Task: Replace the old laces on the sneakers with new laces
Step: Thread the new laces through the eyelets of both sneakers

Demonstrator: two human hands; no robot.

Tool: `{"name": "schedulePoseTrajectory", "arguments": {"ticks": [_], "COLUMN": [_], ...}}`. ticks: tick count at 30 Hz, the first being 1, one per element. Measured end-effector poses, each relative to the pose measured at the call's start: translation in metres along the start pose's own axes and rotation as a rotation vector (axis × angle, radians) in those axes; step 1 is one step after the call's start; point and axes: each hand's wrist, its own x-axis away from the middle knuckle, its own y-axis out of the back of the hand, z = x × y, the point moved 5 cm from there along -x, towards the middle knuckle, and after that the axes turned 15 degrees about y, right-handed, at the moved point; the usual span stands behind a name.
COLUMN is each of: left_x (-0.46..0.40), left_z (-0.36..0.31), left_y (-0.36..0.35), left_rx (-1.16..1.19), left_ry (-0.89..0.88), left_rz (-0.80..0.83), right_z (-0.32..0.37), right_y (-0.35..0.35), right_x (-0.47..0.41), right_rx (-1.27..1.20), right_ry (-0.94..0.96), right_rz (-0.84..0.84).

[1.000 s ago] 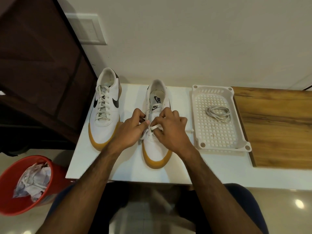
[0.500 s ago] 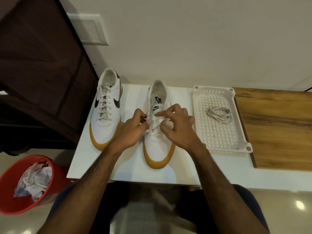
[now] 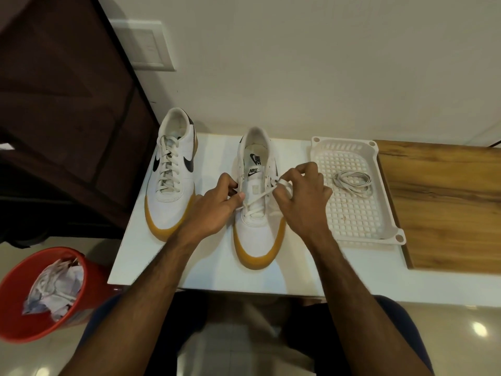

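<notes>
Two white sneakers with tan soles stand on a white table. The left sneaker is fully laced. The right sneaker has a white lace only through its lowest eyelets. My left hand grips that sneaker's left eyelet edge, thumb by the lace. My right hand pinches the lace's free end at the right eyelet row, pulling it diagonally across the tongue. A coiled lace lies in the white tray.
A red bin with crumpled paper and old laces stands on the floor at the lower left. A wooden board lies right of the tray. A dark cabinet rises at the left; the wall is close behind the table.
My right hand has moved up and to the right, drawing the lace out across the tongue. My left hand stays at the sneaker's left side.
</notes>
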Motion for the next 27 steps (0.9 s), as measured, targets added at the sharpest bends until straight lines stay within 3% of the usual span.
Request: {"name": "schedulePoseTrajectory", "arguments": {"ticks": [4, 10, 17, 23, 25, 27], "left_x": [0.0, 0.0, 0.002, 0.0, 0.005, 0.012], "left_z": [0.001, 0.0, -0.001, 0.001, -0.006, -0.019], "left_y": [0.0, 0.0, 0.0, 0.0, 0.003, 0.004], "left_rx": [0.029, 0.032, 0.033, -0.082, -0.11, -0.222], "left_ry": [0.006, -0.018, -0.006, -0.053, -0.166, -0.299], "left_rz": [0.011, 0.003, 0.012, -0.147, -0.316, -0.464], "right_z": [0.019, 0.028, 0.021, -0.012, -0.025, -0.036], "right_y": [-0.01, -0.033, -0.021, 0.019, 0.028, 0.031], "right_x": [-0.001, 0.006, 0.002, -0.005, -0.002, 0.002], "right_rx": [-0.149, -0.035, 0.176, -0.731, -0.773, -0.619], "right_ry": [0.086, 0.211, 0.171, -0.237, -0.337, -0.357], "right_rz": [0.065, 0.251, 0.169, -0.063, -0.087, -0.039]}}
